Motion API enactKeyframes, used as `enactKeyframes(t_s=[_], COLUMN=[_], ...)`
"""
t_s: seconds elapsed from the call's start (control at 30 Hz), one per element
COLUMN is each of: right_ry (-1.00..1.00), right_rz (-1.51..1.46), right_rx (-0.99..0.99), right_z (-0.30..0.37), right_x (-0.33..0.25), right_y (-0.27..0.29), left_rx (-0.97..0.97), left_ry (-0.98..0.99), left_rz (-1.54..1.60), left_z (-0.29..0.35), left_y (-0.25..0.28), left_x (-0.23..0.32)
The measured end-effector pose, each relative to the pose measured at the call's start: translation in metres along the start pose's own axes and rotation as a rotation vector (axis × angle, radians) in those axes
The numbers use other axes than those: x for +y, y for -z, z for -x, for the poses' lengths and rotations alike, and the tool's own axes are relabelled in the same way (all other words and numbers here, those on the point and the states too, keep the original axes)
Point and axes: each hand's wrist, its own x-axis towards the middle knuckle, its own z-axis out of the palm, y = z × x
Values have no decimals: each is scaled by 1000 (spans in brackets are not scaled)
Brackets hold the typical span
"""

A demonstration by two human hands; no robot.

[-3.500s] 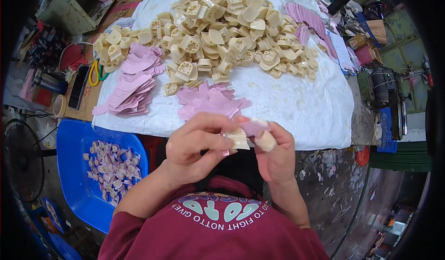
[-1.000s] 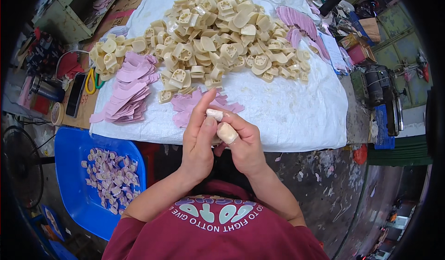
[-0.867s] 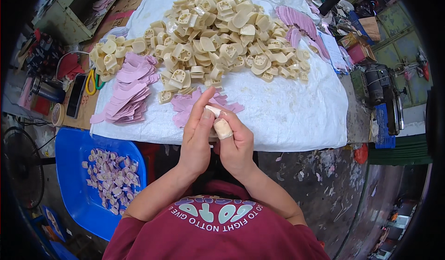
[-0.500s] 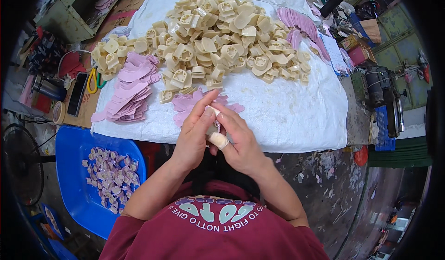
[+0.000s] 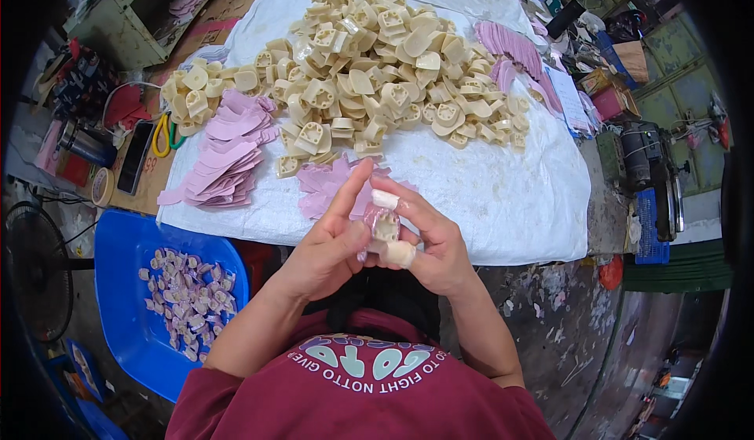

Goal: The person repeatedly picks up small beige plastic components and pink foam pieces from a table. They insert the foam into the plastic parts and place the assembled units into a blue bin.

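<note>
Pinching the surer edges, right hand (image 5: pixel 440 253) is clamping a likely light, stiff cream piece (image 5: pixel 386 227); can't tell if left hand (image 5: pixel 320 259) is gripping.

Open way over the white cloth (image 5: pixel 503 197) to the right, beige heap (image 5: pixel 377 79) walling off the far side, pink scraps (image 5: pixel 323 187) just past the left hand (image 5: pixel 326 248), pink stack (image 5: pixel 224 157) farther left

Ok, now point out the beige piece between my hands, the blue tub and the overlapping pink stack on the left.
Beige piece (image 5: pixel 386 228), head view: its hollow side.
Blue tub (image 5: pixel 122 299), head view: bare inside, at left.
Pink stack (image 5: pixel 224 157), head view: around its middle.
</note>
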Motion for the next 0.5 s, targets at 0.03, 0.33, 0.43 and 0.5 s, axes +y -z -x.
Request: enactKeyframes(t_s=[0.03,0.33,0.43,0.5], right_ry=[22,-129,-186,-291], right_rz=[-69,-503,-504,-603], right_rx=[-21,-34,81,145], right_z=[1,-5,-2,1], right_x=[2,7,6,9], right_y=[-2,-9,-14,-9], left_rx=[-46,-91,-187,-264], left_ry=[-39,-169,-265,-368], left_rz=[-37,-130,-414,-847], left_z=[1,3,0,0], left_y=[5,4,12,23], left_x=[-2,-2,5,16])
